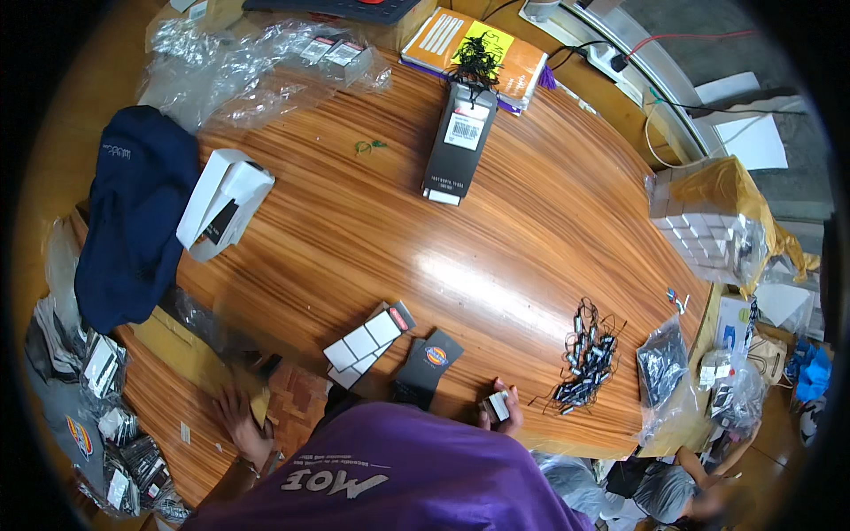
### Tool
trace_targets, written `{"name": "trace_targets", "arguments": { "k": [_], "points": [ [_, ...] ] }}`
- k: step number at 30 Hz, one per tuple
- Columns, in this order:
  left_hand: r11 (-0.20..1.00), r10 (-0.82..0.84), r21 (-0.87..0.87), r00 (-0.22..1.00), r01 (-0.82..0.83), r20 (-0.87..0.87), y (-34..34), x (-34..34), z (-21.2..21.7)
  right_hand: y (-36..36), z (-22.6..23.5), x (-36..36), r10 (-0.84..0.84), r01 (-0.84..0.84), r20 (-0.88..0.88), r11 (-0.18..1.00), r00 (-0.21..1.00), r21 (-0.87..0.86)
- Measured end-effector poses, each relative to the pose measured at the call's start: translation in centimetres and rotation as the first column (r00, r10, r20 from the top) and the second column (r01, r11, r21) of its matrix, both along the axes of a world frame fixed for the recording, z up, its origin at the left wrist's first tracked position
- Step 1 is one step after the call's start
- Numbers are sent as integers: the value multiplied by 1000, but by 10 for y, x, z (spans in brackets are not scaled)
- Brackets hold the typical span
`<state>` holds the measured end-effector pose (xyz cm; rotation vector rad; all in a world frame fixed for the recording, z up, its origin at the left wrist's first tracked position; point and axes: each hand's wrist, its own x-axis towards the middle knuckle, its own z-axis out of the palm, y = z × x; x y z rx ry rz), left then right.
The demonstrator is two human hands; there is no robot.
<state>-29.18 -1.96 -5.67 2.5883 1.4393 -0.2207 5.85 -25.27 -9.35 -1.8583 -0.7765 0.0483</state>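
At the near edge of the wooden tabletop [354, 230], just above the purple shirt [390, 478], the right hand [500, 409] is closed around a small pale tag [499, 405], fingers curled over it so only its face shows. The left hand [237, 416] lies spread and flat, palm down, on a sheet of brown cardboard [190, 354] at the tabletop's left near corner, gripping nothing.

Between the two hands sit a black tag with an orange emblem [428, 363] and a fanned row of pale tags [367, 341], touching one another, one with a dark end bearing a red mark. Just right of the right hand lies a tangle of black strings with small fasteners [586, 358], and beyond it a clear bag of dark pieces [662, 361].

Farther out, a white box [223, 202] lies tilted beside a navy garment [133, 226] draped over the left edge. Near the far middle stands a long black stack of tags [459, 142] with a white label on top, touching an orange and yellow book [474, 49]. Crumpled clear plastic wrap [239, 71] covers the far left corner. At the right edge, a brown bag holding small white boxes [708, 221] rests open. Bags of more tags [106, 416] pile up below the left edge.
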Motion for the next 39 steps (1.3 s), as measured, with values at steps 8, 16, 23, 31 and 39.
{"name": "trace_targets", "arguments": {
  "k": [8, 16, 23, 31, 39],
  "points": [
    [1000, 19, -6, 999, -19, 47, 8, 15, 7, -3, 4, 1, 71, -70, -174, 997, 982, 13],
    [998, 6, 58, 993, -12, 115, 5, 12, 0, -6, 4, 3, 13, -22, -232, 999, 973, -40],
    [998, -34, 50, 989, 27, 141, 9, 15, 4, -4, 9, 1, 6, -11, -295, 1000, 955, -15],
    [999, -18, 52, 995, 13, 97, 4, 12, 2, -9, 5, 4, 20, -21, -273, 1000, 962, 0],
    [1000, 10, 6, 999, -11, 47, 14, 18, 6, -21, 24, 35, 163, -195, -256, 975, 953, -103]
  ]
}}
